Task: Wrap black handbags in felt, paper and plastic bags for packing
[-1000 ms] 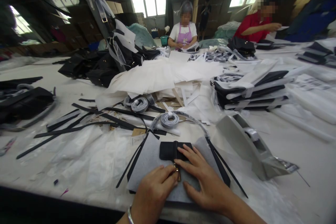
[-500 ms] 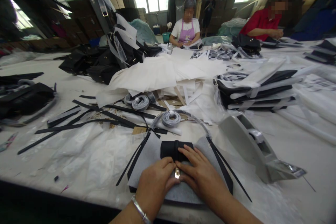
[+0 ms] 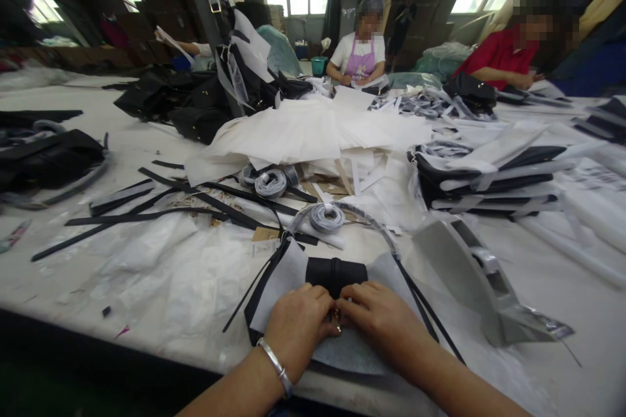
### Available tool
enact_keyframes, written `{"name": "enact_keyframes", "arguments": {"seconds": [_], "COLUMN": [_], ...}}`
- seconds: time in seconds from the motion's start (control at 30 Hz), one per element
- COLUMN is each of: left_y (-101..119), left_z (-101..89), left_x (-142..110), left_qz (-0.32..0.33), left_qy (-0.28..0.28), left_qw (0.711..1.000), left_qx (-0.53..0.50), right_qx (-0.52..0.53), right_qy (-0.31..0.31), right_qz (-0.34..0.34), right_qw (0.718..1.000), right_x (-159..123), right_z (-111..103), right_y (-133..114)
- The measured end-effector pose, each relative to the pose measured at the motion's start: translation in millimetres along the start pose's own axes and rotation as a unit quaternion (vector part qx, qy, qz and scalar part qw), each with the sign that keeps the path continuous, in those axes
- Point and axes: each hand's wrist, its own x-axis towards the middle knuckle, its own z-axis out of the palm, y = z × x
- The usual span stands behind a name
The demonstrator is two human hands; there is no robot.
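Note:
A black handbag [image 3: 320, 270] lies in front of me at the near table edge, with pale grey lining sheets [image 3: 355, 355] spread over its front and sides. Its plastic-wrapped handle [image 3: 379, 228] arches away from me. Both hands meet at the gold clasp [image 3: 337, 320] in the middle of the strap. With curled fingers, my left hand [image 3: 296, 319] pinches the clasp from the left; a silver bangle is on that wrist. From the right, my right hand [image 3: 379, 319] closes on the same clasp, its fingertips partly hidden. The strap's lower end is covered by the hands.
A grey tape dispenser [image 3: 469, 280] stands right of the bag. Beyond lie black straps [image 3: 166, 215], coiled wrapped straps [image 3: 327, 217], white paper sheets [image 3: 313, 130] and stacked wrapped bags [image 3: 489, 182]. Clear plastic bags [image 3: 195, 287] cover the left. Co-workers sit across the table.
My fingers have drawn in from resting flatter on the flap to a curled pinch at the clasp, which has tilted. The view has shifted slightly. Another person's arm with a white sheet appears at back left.

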Motion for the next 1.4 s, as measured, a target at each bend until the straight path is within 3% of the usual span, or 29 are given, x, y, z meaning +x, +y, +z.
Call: {"name": "enact_keyframes", "arguments": {"seconds": [0.17, 0.47, 0.7, 0.83, 0.97, 1.1, 1.17, 1.27, 1.33, 1.4], "left_y": [-6.2, -11.8, -13.4, -13.8, -14.8, -15.9, -16.6, -19.2, -21.5, -23.9], "left_z": [5.2, 11.5, 11.9, 14.7, 17.2, 18.0, 18.5, 21.7, 25.9, 30.6], "left_x": [-3.4, -5.7, -6.3, -7.6, -8.3, -10.2, -11.3, -12.0, -11.5, -11.0], "left_qz": [-0.006, -0.001, -0.005, -0.008, 0.004, 0.019, 0.028, 0.049, 0.07, 0.092], "left_qy": [0.026, 0.06, 0.066, 0.074, 0.086, 0.102, 0.111, 0.126, 0.136, 0.148], "left_qw": [0.999, 0.997, 0.996, 0.996, 0.995, 0.993, 0.992, 0.989, 0.987, 0.984], "left_qx": [-0.029, -0.056, -0.052, -0.052, -0.057, -0.061, -0.061, -0.058, -0.052, -0.044], "right_qx": [-0.041, 0.007, 0.005, -0.02, -0.056, -0.059, -0.054, -0.053, -0.071, -0.104], "right_qy": [-0.103, -0.183, -0.222, -0.22, -0.178, -0.15, -0.129, -0.115, -0.119, -0.11], "right_qz": [-0.09, -0.06, -0.089, -0.059, 0.07, 0.153, 0.144, 0.049, 0.007, 0.019], "right_qw": [0.99, 0.981, 0.971, 0.973, 0.98, 0.975, 0.98, 0.991, 0.99, 0.988], "right_x": [13.3, 19.3, 32.5, 26.8, 21.6, 16.8, 4.7, -27.1, -48.9, -63.7], "right_z": [-6.3, -13.8, -15.3, -5.0, 3.4, -5.8, -14.1, -18.0, -10.5, 3.1], "right_y": [11.3, 6.3, 10.6, 0.9, -18.5, -29.5, -30.0, -27.8, -26.5, -26.0]}}
